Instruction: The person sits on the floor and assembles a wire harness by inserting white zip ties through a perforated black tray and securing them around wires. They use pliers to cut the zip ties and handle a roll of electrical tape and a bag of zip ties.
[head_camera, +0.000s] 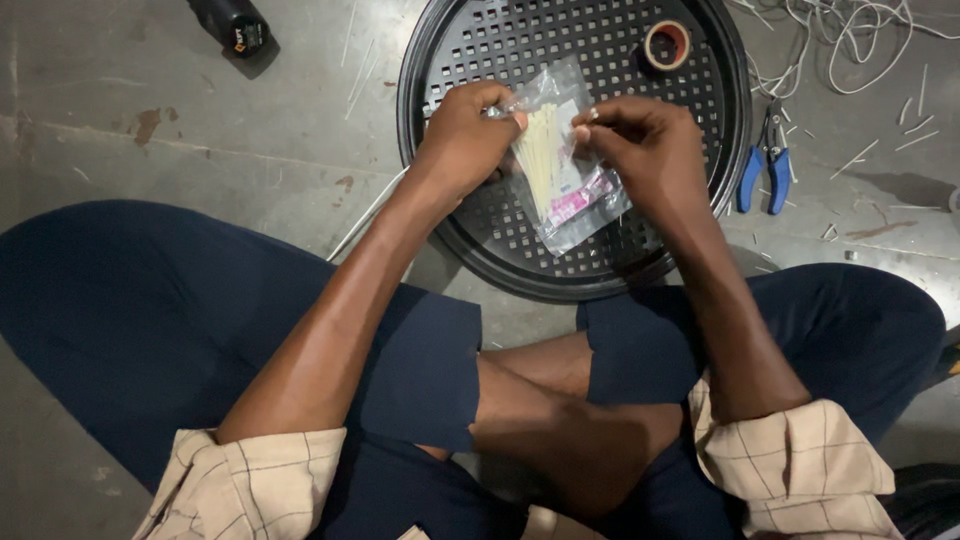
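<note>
Glossy clear plastic bag (565, 170); matt black perforated plastic tray (480, 60).

Dim, even light falls from overhead, leaving soft shadows on the floor (200, 150) beneath the forearms. The picture is sharp, with slight glare on the clear bag (565, 160) between the hands.

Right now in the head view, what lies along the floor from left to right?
Black cylindrical object → left hand → clear bag of pale ties → right hand → blue-handled pliers → loose white cord.
</note>
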